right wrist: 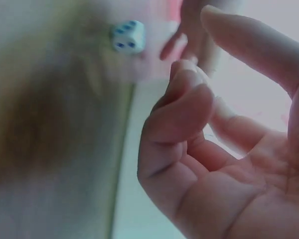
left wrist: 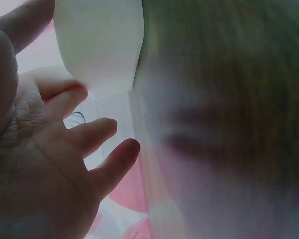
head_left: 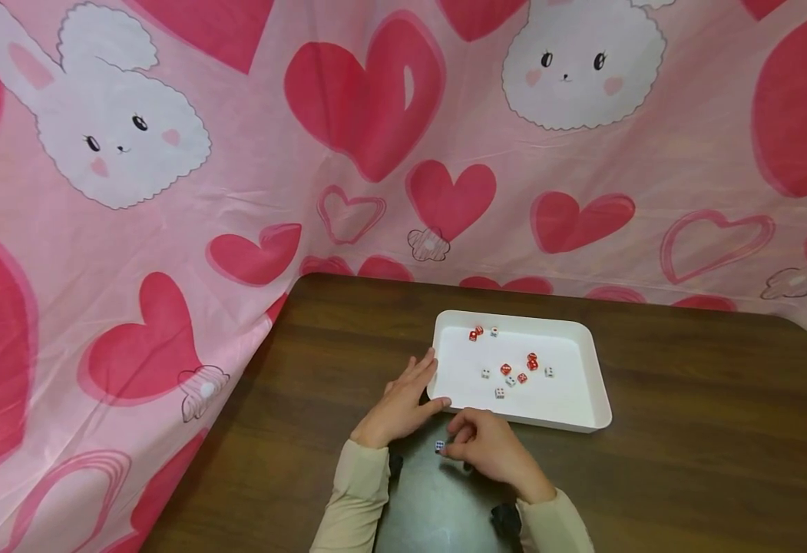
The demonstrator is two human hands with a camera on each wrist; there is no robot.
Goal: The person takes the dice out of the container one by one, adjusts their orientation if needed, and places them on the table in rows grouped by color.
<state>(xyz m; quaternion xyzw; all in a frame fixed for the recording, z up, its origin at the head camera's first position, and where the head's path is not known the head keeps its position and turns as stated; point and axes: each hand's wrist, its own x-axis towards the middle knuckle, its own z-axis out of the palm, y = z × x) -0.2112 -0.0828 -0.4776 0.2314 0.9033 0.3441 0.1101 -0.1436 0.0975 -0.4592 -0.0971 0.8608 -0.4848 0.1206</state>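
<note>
Left hand: fingers straight, resting against the near left corner of the white tray
Right hand: fingers curled, gripping nothing
White die: on the worktop, just beside the right fingertips, apart from them
Tray contents: red and white dice, beyond the fingers

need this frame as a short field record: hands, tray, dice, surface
left hand: fingers straight, resting against the tray's near-left rim
right hand: fingers curled, holds nothing; beside the loose die
loose die: white, blue pips, on the table outside the tray
tray: white, shallow
dice in tray: red and white, scattered
table: dark wood
</note>
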